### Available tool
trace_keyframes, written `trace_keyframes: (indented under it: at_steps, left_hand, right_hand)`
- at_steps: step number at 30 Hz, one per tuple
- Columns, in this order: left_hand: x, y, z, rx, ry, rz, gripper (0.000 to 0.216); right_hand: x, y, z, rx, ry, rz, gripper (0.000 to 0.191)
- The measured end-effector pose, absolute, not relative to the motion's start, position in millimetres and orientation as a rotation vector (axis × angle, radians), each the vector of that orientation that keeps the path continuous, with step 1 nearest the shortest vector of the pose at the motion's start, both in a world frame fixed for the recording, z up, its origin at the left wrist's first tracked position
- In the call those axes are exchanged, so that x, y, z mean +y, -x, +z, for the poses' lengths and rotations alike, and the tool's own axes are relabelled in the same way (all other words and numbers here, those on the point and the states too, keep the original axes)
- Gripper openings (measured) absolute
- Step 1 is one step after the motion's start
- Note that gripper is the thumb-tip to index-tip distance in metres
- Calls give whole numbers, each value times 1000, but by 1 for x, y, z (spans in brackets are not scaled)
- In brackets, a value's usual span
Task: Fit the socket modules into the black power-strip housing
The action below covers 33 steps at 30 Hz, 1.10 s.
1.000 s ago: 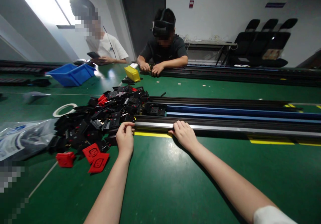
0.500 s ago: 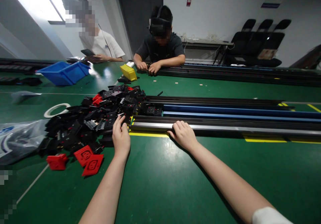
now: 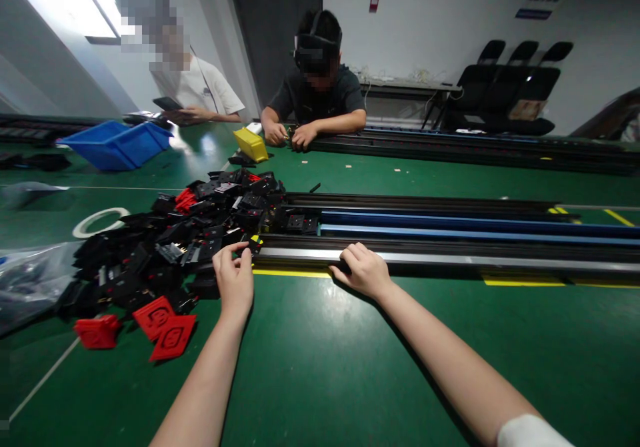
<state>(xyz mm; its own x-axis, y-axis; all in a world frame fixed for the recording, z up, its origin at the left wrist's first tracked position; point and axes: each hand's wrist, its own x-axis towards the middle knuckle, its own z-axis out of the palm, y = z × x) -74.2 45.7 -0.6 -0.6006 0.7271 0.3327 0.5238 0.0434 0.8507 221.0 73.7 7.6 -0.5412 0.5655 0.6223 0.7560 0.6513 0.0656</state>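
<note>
My right hand (image 3: 364, 271) is closed over the front edge of a long black rail with a silver strip (image 3: 430, 258), which lies across the table. At that rail's left end is my left hand (image 3: 234, 279), its thumb and forefinger bent toward each other by a small black and yellow piece (image 3: 256, 242). What the left fingertips hold, if anything, is hidden. A heap of black socket modules (image 3: 150, 267) lies just left of this hand. Several red socket modules (image 3: 173, 337) rest at the heap's near edge.
Behind the rail run blue-lined channels (image 3: 450, 228). A white tape ring (image 3: 84, 231), a clear plastic bag (image 3: 37, 283), a blue bin (image 3: 117, 145) and a yellow bin (image 3: 251, 144) stand around the heap. Across the green table (image 3: 310, 367), one person handles small parts; another holds a tablet-like device.
The view has shifted slightly, so the heap appears farther left. My left thumb and forefinger have come closer together at the rail's end. My right hand keeps its place on the rail.
</note>
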Motion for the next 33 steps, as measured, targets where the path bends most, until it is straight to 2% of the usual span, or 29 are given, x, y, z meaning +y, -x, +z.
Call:
trace_keyframes:
  at_steps: [6, 13, 19, 23, 28, 33]
  left_hand:
    - [47, 73, 1, 2153, -1218, 1568, 48]
    - [47, 71, -5, 2175, -1253, 1552, 30]
    - [49, 74, -3, 2218, -1141, 1453, 24]
    - [53, 78, -4, 2230, -1031, 1520, 25]
    - [53, 79, -5, 2131, -1107, 1605, 51]
    - [50, 79, 0, 2165, -1285, 1555, 35]
  right_hand:
    - [72, -226, 9, -2308, 978, -394, 33]
    - [71, -228, 9, -2293, 945, -380, 33]
    - [69, -228, 11, -2306, 981, -362, 33]
    - [68, -228, 11, -2321, 995, -351, 32]
    - [68, -229, 10, -2325, 1001, -364, 32]
    - [67, -230, 10, -2339, 1014, -355, 31]
